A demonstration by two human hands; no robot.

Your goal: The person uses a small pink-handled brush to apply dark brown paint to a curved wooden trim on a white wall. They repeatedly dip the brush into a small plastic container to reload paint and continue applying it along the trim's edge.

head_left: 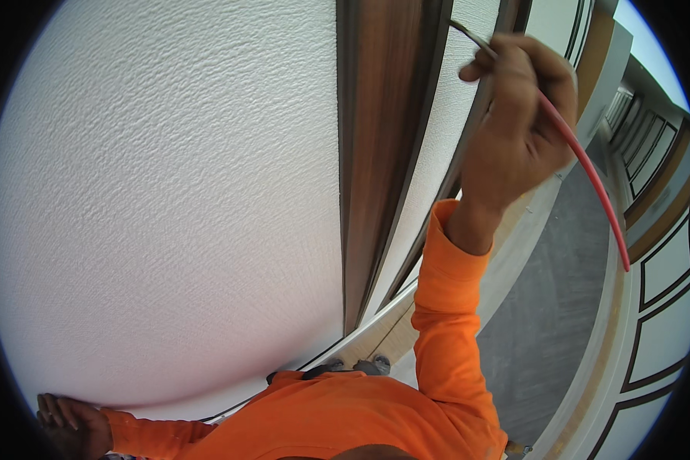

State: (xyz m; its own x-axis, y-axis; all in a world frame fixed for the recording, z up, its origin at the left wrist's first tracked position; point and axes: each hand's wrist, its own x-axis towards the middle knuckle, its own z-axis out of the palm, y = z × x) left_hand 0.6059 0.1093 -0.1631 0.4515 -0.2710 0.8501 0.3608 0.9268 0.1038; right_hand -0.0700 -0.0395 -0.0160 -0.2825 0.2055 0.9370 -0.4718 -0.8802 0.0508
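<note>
A white textured wall [161, 192] fills the picture from 7 to 12 o'clock. Just right of it, a brown wood-grain trim strip [376, 153] runs from 12 o'clock down toward the centre, with narrower white and dark bands beside it. At 3 to 5 o'clock a grey floor [552, 307] is seen far below, bordered by white panels with dark outlines [663, 322]. An orange sleeve [445, 307] rises from 6 o'clock to the right hand.

The right hand [517, 130], at 1 o'clock, is clenched around a thin brush with a red handle [590, 176]; the handle curves away toward 3 o'clock, and the dark front end is laid against the edge of a trim band at 12 o'clock. The bristles are too small to be made out. The left hand [73, 425], at 7 o'clock, is laid flat with fingers spread on the wall's lower edge, grasping nothing; it is partly cut off by the lens rim.

Open room is left over the floor at 4 o'clock. The feet at 6 o'clock are mostly hidden by the orange shirt.
</note>
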